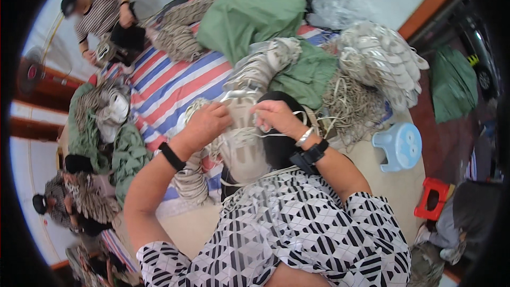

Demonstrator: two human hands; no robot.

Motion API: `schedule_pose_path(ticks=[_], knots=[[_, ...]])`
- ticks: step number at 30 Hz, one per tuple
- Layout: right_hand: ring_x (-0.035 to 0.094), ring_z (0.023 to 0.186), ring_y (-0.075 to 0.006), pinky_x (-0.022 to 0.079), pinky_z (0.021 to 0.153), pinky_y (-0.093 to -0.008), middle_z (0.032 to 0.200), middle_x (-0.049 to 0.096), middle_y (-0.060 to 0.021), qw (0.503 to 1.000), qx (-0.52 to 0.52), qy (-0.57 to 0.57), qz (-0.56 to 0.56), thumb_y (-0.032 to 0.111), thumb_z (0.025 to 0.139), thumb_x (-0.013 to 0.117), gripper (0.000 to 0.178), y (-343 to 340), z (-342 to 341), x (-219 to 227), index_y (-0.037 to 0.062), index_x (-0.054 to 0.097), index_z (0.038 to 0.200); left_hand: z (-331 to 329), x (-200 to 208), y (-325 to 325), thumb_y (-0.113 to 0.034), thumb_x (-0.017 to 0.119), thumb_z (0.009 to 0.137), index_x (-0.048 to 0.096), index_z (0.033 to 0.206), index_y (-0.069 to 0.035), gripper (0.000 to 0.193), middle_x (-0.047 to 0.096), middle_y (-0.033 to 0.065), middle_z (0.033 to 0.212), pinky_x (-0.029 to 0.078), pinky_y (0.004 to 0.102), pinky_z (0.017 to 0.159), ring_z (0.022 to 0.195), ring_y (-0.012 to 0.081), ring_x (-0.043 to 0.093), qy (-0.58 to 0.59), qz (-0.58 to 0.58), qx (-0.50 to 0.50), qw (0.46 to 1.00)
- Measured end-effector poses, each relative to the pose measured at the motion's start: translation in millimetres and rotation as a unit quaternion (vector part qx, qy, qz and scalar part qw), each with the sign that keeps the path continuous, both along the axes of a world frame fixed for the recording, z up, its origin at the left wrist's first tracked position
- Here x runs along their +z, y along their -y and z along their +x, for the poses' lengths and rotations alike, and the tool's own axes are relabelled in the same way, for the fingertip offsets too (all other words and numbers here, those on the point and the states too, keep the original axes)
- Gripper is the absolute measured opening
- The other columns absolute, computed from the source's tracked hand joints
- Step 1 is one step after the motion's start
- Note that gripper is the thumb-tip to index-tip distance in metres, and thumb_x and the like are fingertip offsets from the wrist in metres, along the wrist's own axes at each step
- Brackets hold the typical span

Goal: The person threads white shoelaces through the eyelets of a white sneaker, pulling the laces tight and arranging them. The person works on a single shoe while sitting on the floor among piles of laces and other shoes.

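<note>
A pale beige shoe upper (242, 151) lies across my lap, its toe end toward me, with cream lace strands crossing its middle. My left hand (208, 121) is closed on its left edge, fingertips pinched together. On the opposite side, my right hand (278, 117) pinches a cream shoelace (273, 135) close to the eyelets; the fingertips partly hide it. Just beyond the upper, a curved row of nested shoe uppers (260, 69) runs away from me. Another stack of uppers (191, 183) with laces stands by my left forearm.
A striped red, white and blue sheet (178, 82) covers the ground ahead. Green cloth (257, 13), tangled laces (348, 101) and piled white uppers (380, 61) lie beyond. A blue stool (398, 146) and red stool (432, 198) stand right. Other people (103, 13) sit nearby.
</note>
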State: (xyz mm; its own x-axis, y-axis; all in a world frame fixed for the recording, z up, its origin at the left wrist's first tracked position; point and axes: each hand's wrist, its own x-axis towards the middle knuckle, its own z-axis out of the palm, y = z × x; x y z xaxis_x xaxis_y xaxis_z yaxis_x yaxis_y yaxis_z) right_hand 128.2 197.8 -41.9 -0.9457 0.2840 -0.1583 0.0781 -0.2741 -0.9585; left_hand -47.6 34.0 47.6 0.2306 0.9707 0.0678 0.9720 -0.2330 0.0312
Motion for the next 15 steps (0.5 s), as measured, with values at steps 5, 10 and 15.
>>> schedule_pose_path(ticks=[5, 10, 15], knots=[[0.054, 0.053, -0.0054, 0.044, 0.050, -0.0188, 0.069, 0.063, -0.0029, 1.000, -0.021, -0.010, -0.022, 0.014, 0.092, 0.056, 0.020, -6, 8, 0, -0.0005, 0.065, 0.103, -7, 4, -16, -0.032, 0.065, 0.076, 0.064, 0.079, -0.009, 0.023, 0.057, 0.0038, 0.082, 0.049, 0.0370, 0.069, 0.089, 0.0231, 0.056, -0.019, -0.168, -0.018, 0.985], [0.054, 0.054, -0.0056, 0.044, 0.050, -0.0191, 0.071, 0.063, -0.0032, 0.999, -0.026, -0.019, -0.002, 0.013, 0.092, 0.054, 0.020, -2, 10, 4, 0.0011, 0.065, 0.103, 0, -20, -14, -0.026, 0.061, 0.083, 0.065, 0.077, -0.007, 0.021, 0.059, 0.0062, 0.076, 0.048, 0.0376, 0.062, 0.075, 0.0275, 0.058, 0.135, -0.164, 0.093, 0.973], [0.057, 0.056, -0.0069, 0.046, 0.051, -0.0193, 0.073, 0.063, -0.0040, 0.998, -0.060, -0.018, -0.009, 0.017, 0.092, 0.055, 0.022, -1, 10, 0, -0.0004, 0.064, 0.104, -7, -29, -10, -0.019, 0.054, 0.090, 0.065, 0.087, -0.004, 0.019, 0.061, 0.0075, 0.076, 0.046, 0.0338, 0.066, 0.074, 0.0214, 0.059, 0.303, -0.118, 0.190, 0.926]])
